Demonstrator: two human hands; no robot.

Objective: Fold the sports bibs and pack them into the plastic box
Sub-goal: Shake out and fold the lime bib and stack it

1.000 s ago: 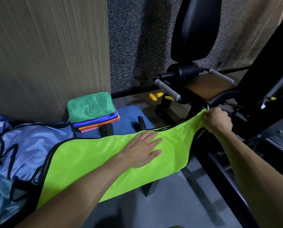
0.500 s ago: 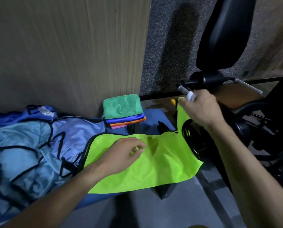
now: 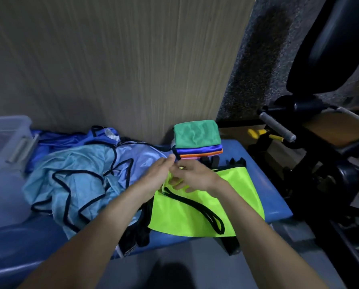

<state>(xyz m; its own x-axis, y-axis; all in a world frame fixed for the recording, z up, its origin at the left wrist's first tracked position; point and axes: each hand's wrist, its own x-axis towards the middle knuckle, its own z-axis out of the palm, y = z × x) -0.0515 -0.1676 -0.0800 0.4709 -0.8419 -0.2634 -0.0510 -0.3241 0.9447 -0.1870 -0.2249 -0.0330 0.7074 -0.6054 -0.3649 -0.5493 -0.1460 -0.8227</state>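
Observation:
A neon green bib with black trim lies folded in half on the blue bench. My left hand and my right hand meet at its far left corner, and both pinch the fabric edges there. Behind them stands a stack of folded bibs, green on top, then purple, orange and pink. A heap of unfolded light blue bibs with dark trim lies to the left. The clear plastic box sits at the far left.
A wood-grain panel rises right behind the bench. Black gym equipment with a padded backrest and grey handle crowds the right side. A dark item lies at the bench's front edge. Grey floor lies below.
My right hand has carried the bib's far end from the right over to the left, folding it in half. My left hand moved to that same corner. The camera turned left, showing the box.

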